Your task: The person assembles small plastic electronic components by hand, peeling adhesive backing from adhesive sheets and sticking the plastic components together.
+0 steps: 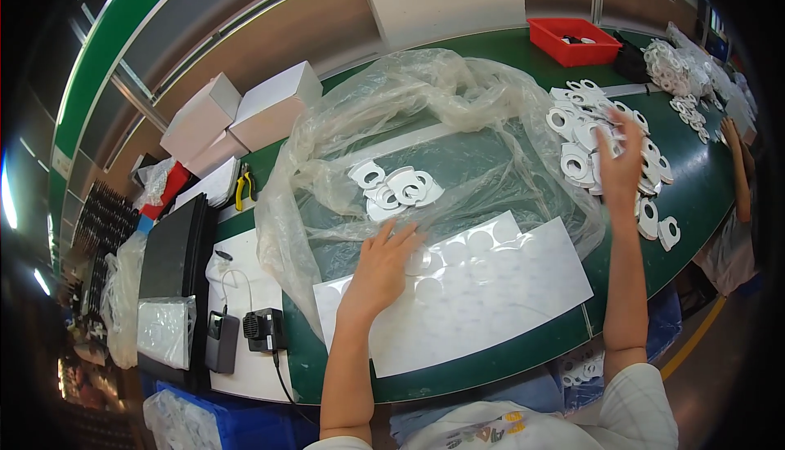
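Left hand (381, 264): fingers loosely spread at the white sheets' (482, 315) upper edge, seemingly steadying them. Right hand (621, 152): blurred, half-curled over heaped white ringed parts (585, 135), presumably sited for reach; grip cannot be told. Smaller ringed group (401, 180): mid-bench (695, 197).

At a glossy green worktable (695, 184)
Bare left hand (381, 268) over a white sheet (499, 303) marked with circles, bare right hand (625, 154) at a heap of white ring-shaped pieces (585, 134).
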### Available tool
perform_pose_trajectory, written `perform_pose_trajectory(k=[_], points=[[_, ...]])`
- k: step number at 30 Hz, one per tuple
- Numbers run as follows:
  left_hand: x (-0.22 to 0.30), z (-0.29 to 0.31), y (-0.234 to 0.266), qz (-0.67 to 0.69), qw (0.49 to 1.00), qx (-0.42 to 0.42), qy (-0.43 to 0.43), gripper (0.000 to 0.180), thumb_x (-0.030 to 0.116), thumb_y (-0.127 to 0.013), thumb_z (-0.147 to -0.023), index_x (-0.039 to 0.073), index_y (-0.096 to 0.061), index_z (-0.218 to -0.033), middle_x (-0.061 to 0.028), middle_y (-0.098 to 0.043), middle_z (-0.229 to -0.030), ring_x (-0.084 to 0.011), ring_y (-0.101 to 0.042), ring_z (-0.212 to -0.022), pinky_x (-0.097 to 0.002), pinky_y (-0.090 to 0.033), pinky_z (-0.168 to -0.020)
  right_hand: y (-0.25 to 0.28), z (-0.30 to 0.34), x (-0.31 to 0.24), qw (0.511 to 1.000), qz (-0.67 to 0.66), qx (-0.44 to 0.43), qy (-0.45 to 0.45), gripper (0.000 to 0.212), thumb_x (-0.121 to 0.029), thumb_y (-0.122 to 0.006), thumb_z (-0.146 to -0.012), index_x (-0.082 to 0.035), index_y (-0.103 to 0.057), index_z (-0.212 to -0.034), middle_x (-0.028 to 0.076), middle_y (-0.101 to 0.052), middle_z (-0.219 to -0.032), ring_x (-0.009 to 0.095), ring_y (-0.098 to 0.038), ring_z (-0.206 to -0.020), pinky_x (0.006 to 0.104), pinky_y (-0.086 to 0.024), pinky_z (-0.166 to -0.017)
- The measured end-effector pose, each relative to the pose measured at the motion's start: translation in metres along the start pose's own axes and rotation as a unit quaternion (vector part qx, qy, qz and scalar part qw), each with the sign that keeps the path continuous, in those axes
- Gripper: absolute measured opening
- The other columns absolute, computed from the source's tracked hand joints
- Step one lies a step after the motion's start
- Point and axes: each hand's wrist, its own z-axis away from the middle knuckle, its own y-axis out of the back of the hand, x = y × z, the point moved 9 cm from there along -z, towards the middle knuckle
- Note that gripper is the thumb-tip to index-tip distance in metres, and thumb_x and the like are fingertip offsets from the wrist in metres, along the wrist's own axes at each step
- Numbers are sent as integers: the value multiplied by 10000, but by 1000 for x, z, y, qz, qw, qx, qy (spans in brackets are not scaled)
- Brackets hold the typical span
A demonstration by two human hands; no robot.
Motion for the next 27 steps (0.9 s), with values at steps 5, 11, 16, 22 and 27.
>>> perform_pose_trajectory(k=[5,11,16,22,27], points=[[-1,-4,0,-4,999,48,4,350,-11,-578,-801,57,-571,-1145,-113,-535,-1278,-334,-412,-1264,-416,-332,-1028,-81,139,-133,774,-238,-584,52,225,-167,-722,-750,-76,-646,-941,95,-631,-902,241,-604,-856,344,-480,-758],[11,-10,19,-18,997,76,17,244,42,-609,-817,25,-530,-1048,-153,-577,-1158,-330,-503,-1127,-408,-383,-952,-64,189,-163,693,-100,-689,188,346,-211,-717,-757,-10,-592,-1010,128,-574,-1002,305,-533,-1003,389,-464,-839],[12,-5,38,196,953,202,113,252,75,-565,-887,3,-504,-1121,-110,-613,-989,-273,-593,-873,-359,-460,-779,-64,197,-166,700,-138,-682,163,301,-92,-742,-713,31,-561,-919,169,-551,-989,335,-525,-995,409,-475,-832],[28,-7,-59,854,444,48,268,277,158,-586,-930,31,-521,-1168,-49,-602,-910,-151,-603,-811,-231,-489,-670,-70,197,-171,690,-141,-685,187,326,-73,-746,-702,21,-553,-948,175,-549,-992,338,-513,-985,396,-447,-844],[32,-10,-78,890,361,59,273,267,144,-600,-912,16,-486,-1117,-124,-587,-1068,-283,-585,-1073,-382,-545,-894,-64,199,-172,706,-154,-669,177,316,-47,-730,-683,37,-548,-927,186,-545,-1009,333,-528,-961,402,-475,-820]])
